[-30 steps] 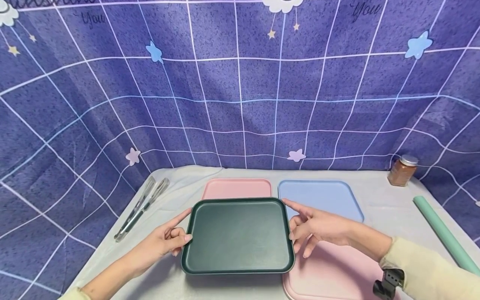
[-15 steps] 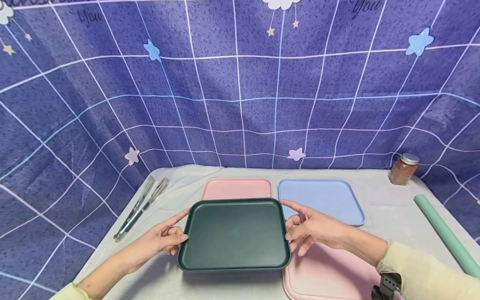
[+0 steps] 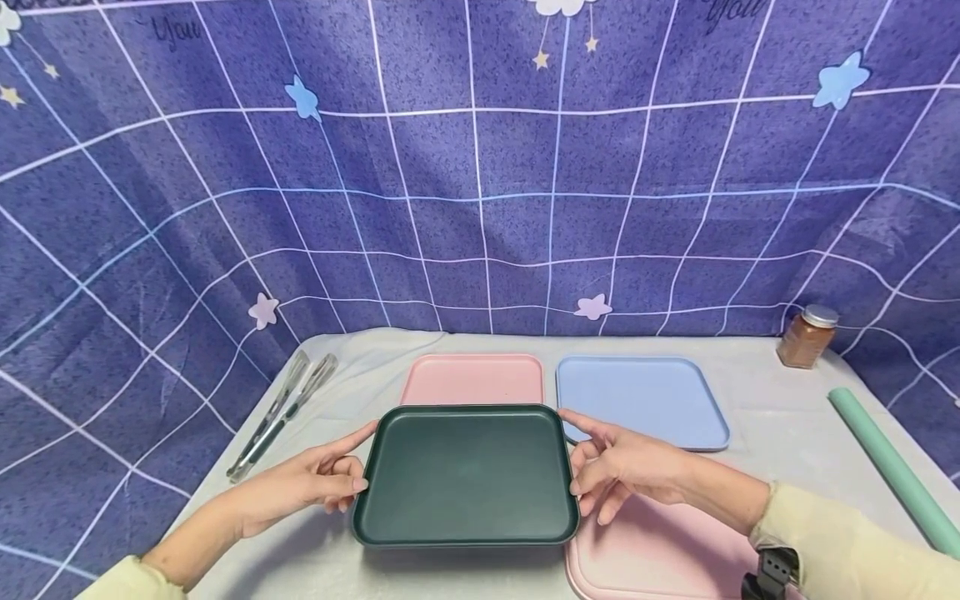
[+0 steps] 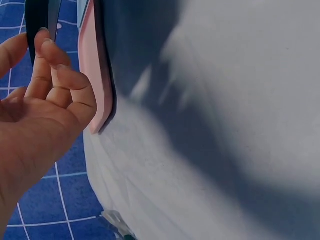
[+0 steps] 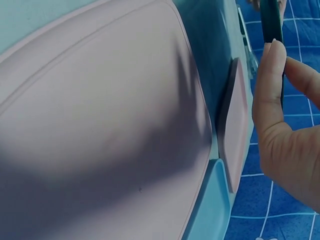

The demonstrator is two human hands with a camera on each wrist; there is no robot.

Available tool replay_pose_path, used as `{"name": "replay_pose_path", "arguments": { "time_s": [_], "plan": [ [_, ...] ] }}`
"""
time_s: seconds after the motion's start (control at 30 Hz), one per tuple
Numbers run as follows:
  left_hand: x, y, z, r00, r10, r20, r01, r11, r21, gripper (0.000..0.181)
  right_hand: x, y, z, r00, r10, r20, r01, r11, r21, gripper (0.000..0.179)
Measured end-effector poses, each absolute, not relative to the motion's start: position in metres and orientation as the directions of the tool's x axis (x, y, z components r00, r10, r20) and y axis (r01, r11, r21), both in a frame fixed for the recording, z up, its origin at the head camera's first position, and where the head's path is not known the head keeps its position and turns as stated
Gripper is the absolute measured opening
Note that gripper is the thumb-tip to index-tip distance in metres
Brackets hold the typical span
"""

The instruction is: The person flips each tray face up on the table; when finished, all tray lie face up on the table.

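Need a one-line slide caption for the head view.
Left hand and right hand hold a dark green tray by its sides above pink and blue trays.

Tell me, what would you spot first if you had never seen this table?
A dark green tray sits in the middle, with the left hand and right hand holding its two sides. Behind it lie a pink tray and a blue tray, before a purple cloth with stars.

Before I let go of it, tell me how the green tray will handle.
Probably stiff: the green tray stays flat while the left hand and right hand hold it by opposite edges only. Likely light, since fingers alone carry it. Its smooth surface looks slippery, so it might slide on the pink tray it overlaps.
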State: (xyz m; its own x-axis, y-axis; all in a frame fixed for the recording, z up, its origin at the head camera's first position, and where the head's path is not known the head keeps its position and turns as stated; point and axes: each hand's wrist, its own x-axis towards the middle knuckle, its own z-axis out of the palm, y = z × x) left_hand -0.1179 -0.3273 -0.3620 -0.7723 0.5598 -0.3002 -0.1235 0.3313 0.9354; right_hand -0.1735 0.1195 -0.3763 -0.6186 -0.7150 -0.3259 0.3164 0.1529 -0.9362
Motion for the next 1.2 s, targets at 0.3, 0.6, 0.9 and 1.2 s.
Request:
{"name": "replay_pose_path", "arguments": {
  "time_s": [0.3, 0.6, 0.9, 1.2],
  "plan": [
    [-0.121, -0.330, -0.361, -0.730, 0.592, -0.341, -0.144, 0.355, 0.924, 0.087, -0.167, 0.115, -0.383, -0.634, -0.700, -0.329, 0.324, 0.145, -0.935, 0.114],
    [-0.129, -0.339, -0.366, -0.711, 0.611, -0.348, -0.139, 0.363, 0.921, 0.090, -0.160, 0.107, -0.388, -0.694, -0.637, -0.335, 0.302, 0.165, -0.939, 0.113],
    [-0.131, -0.342, -0.369, -0.688, 0.646, -0.330, -0.138, 0.330, 0.934, 0.091, -0.157, 0.102, -0.394, -0.701, -0.624, -0.347, 0.320, 0.159, -0.934, 0.113],
    [-0.136, -0.345, -0.375, -0.677, 0.641, -0.361, -0.161, 0.349, 0.923, 0.092, -0.156, 0.100, -0.393, -0.691, -0.618, -0.374, 0.344, 0.173, -0.923, 0.113]
  ]
}}
